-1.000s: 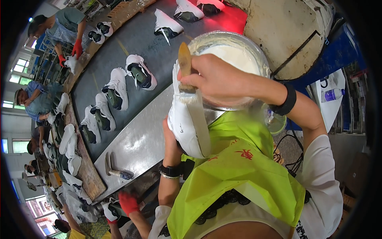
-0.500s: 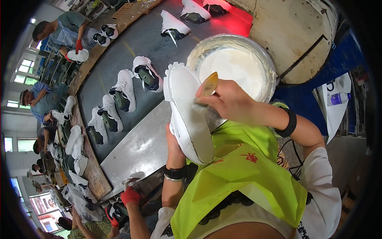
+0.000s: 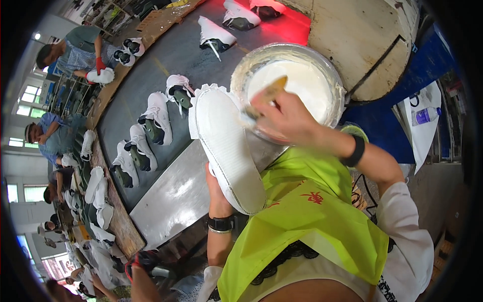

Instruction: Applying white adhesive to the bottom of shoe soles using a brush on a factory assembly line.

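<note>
At the six o'clock edge of the view, a yellow-green vest (image 3: 307, 226) covers the person's chest. Just above it, at about seven o'clock from centre, the left hand (image 3: 217, 189) wraps its fingers from beneath around a white shoe with its flat pale sole turned upward (image 3: 226, 146); the wrist below wears a black watch (image 3: 220, 223). The shoe slants from five o'clock up toward eleven o'clock. At its upper end, near one o'clock from centre, the right hand (image 3: 284, 121) is closed around a small brush with a tan handle (image 3: 269, 93), blurred, whose tip meets the sole's edge. Directly behind that hand sits a round metal bowl (image 3: 241, 75) filled with white paste (image 3: 307, 85). Farther out, from nine to twelve o'clock, a dark grey conveyor belt (image 3: 166, 60) carries more white shoes (image 3: 156, 116) in rows. Beyond it, at ten o'clock, other workers (image 3: 75, 50) sit along the belt's far side.
</note>
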### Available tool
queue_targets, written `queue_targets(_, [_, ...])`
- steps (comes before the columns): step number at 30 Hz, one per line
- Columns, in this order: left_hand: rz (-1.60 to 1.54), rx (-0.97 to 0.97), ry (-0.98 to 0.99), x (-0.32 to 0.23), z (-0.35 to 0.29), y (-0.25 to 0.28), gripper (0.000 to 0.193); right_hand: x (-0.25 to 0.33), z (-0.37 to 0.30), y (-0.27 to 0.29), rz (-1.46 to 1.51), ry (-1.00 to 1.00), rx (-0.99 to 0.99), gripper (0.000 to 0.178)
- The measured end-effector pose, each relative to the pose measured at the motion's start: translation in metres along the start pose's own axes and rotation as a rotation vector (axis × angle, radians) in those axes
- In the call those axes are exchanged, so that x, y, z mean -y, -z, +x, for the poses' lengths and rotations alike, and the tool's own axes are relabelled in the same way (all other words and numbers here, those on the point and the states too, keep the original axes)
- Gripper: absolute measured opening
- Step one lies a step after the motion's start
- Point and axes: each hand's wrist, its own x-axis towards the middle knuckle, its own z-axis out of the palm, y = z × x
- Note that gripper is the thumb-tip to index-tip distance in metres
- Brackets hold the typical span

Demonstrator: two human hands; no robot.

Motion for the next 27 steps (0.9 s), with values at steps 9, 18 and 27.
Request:
queue_targets(9, [-0.078,0.087,-0.013,-0.024,0.027,-0.014,0.051,0.008,0.033,-0.029,0.084,0.087,-0.174,0.019])
queue_targets(18, [0.049,-0.089,-0.064,-0.142,0.294,-0.075,0.056,-0.011,0.043,0.056,-0.03,-0.101,-0.312,0.012])
queue_targets(27, [0.333,-0.612,-0.313,-0.184,0.549,0.01,0.072,-0.033,0.069,0.089,0.106,-0.357,-0.43,0.014])
